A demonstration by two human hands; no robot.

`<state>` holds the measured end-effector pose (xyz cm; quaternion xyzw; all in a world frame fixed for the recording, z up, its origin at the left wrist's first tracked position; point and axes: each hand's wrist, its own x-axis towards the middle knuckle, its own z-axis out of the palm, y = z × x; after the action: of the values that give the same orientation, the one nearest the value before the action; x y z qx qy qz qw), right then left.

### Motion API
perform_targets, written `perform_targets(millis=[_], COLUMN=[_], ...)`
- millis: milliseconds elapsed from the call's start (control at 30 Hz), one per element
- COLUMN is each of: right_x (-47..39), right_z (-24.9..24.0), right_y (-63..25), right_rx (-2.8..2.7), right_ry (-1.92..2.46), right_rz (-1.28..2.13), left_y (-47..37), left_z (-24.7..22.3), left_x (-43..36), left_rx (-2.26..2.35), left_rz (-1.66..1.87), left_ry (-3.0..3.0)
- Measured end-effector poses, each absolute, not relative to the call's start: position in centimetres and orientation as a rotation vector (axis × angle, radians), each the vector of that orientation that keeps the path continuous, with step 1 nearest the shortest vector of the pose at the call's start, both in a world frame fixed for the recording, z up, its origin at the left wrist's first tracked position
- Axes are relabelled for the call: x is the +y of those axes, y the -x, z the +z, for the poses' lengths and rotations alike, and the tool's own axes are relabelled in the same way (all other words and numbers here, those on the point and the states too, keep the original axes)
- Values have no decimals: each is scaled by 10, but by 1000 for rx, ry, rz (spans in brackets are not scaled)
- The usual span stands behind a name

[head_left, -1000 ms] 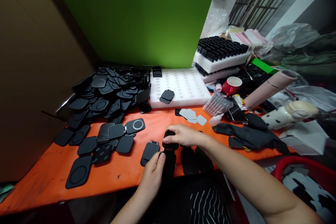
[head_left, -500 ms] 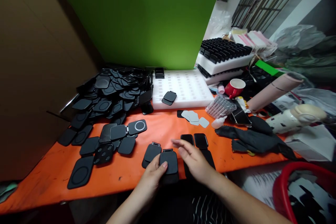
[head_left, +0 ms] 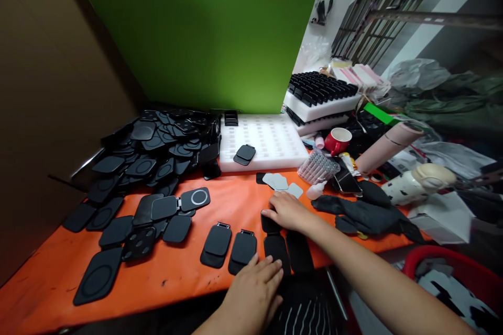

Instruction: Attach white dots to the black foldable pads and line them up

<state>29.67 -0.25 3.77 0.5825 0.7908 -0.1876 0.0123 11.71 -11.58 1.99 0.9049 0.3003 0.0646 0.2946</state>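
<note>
My left hand [head_left: 253, 290] lies palm down at the table's front edge, open, fingers stretched out. Its fingertips are beside a folded black hinged pad [head_left: 242, 248] and the lower panel of an unfolded black pad [head_left: 277, 254]. My right hand [head_left: 288, 210] reaches over the upper panels of two unfolded pads, bent fingers apart from the thumb. The thumb is at the upper panel of the left one; the hand hides that of the right unfolded pad [head_left: 299, 251]. Another folded pad [head_left: 217, 241] lies further left. Pale rounded cards [head_left: 277, 181] are just beyond my right hand.
A heap of black pads [head_left: 157, 141] fills the table's left side. One folded pad [head_left: 244, 154] rests on a white foam tray [head_left: 263, 138]. To the right are a clear bottle [head_left: 316, 190], dark gloves [head_left: 365, 209], a red mug [head_left: 338, 140] and a red basin [head_left: 412, 261].
My left hand has let go of the folded pad, which now lies beside the other one, and has moved right. My right hand has moved forward over the unfolded pads. The view has shifted.
</note>
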Motion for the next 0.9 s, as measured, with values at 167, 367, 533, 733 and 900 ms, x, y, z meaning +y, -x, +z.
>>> perform_targets(millis=[167, 367, 533, 733, 900], right_x=[10, -2, -23, -58, -83], right_z=[50, 74, 79, 74, 60], right_y=[-301, -316, -306, -275, -281], right_rx=[2427, 2306, 2509, 2825, 2854], right_ry=[-1533, -1260, -1609, -1717, -1708], right_rz=[-919, -1741, -1598, -820, -1447], left_y=[-116, -111, -125, -128, -124], left_z=[19, 20, 31, 61, 59], left_x=[-123, -116, -101, -87, -80], left_rx=[835, 1167, 1027, 944, 924], left_rz=[217, 685, 533, 648, 630], left_ry=[-2331, -1711, -1046, -416, -531])
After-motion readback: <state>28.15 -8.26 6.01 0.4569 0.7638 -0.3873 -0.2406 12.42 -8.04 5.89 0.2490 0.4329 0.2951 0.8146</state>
